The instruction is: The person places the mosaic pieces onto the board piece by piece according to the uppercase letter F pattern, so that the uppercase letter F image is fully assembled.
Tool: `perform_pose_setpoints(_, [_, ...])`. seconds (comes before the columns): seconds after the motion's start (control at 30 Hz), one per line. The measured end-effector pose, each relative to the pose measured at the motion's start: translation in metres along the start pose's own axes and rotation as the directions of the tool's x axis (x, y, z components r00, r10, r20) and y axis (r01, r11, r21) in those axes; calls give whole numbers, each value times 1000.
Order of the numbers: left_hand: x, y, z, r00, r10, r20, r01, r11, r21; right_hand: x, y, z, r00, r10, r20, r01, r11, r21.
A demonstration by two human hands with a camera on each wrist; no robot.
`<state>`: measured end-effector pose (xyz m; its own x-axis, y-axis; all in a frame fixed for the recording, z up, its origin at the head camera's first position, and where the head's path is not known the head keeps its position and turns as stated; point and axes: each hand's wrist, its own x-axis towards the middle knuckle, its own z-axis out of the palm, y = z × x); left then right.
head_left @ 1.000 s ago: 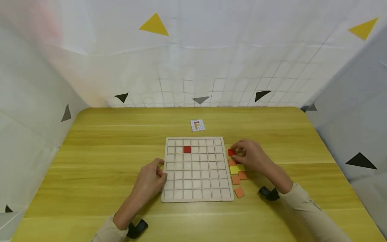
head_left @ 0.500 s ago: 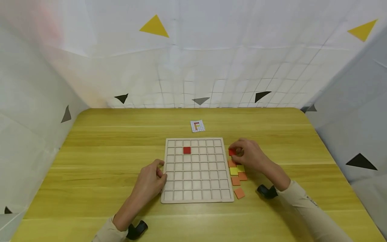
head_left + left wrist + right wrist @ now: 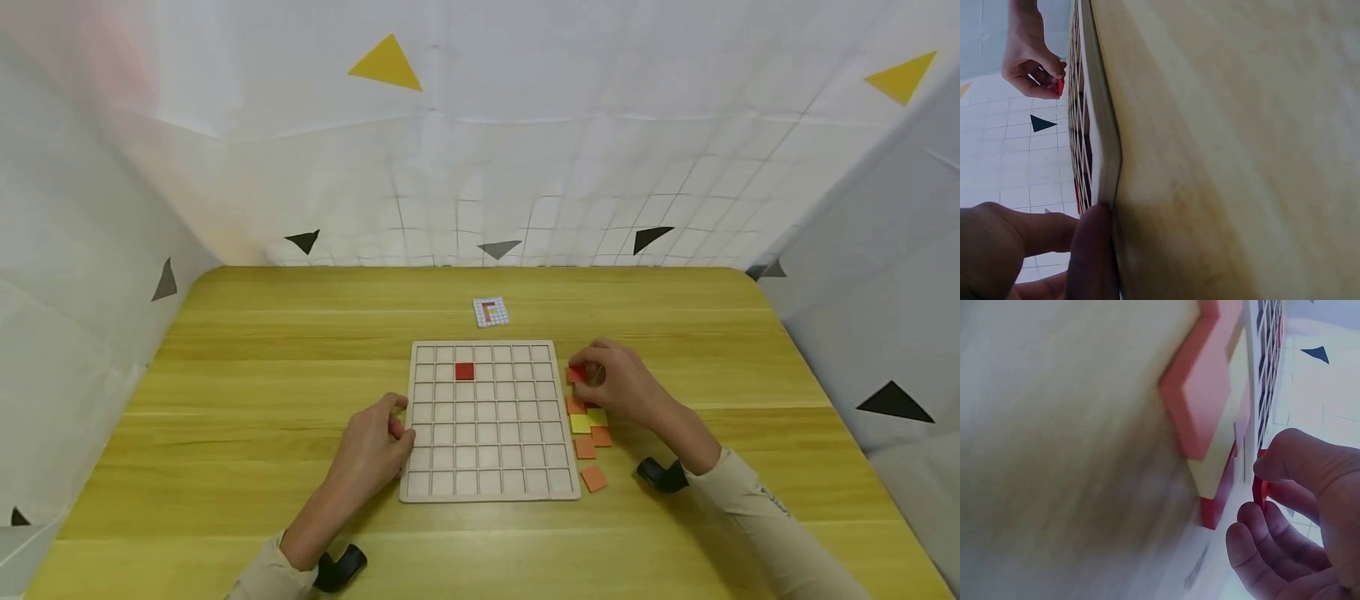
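Note:
My right hand [image 3: 621,379] pinches a small red square tile [image 3: 577,374] between thumb and fingertips, to the right of the gridded wooden board [image 3: 487,433]. The right wrist view shows that red tile [image 3: 1260,489] clear of the table. At the board's left edge, the thumb and forefinger of my left hand [image 3: 372,437] rest against the rim. Another red tile [image 3: 464,372] sits in a cell of the second row. Orange tiles [image 3: 586,448] and yellow tiles [image 3: 581,424] lie along the right edge, with a further dark red tile [image 3: 1211,512] on the table below my right hand.
A small card [image 3: 491,312] printed with a coloured grid pattern lies beyond the board. White cloth walls [image 3: 480,150] with triangle marks close off the back and sides of the wooden table [image 3: 262,375]. Black devices [image 3: 663,475] are worn at both wrists.
My right hand's fingers have closed on the red tile and raised it slightly from the table. My left hand stays at the board's edge.

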<state>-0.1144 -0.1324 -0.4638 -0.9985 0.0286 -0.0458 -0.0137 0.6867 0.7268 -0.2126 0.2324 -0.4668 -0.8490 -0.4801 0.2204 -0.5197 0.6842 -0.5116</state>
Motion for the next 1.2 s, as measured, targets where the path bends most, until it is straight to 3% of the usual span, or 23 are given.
perform_pose_setpoints(0.8, [0, 1, 0, 1000, -6, 5, 6, 1000, -3, 20, -30, 6, 998, -62, 6, 62, 997, 34])
perform_pose_setpoints(1.2, [0, -1, 1, 1000, 8, -3, -8, 1000, 12, 31, -39, 13, 999, -49, 14, 48, 997, 57])
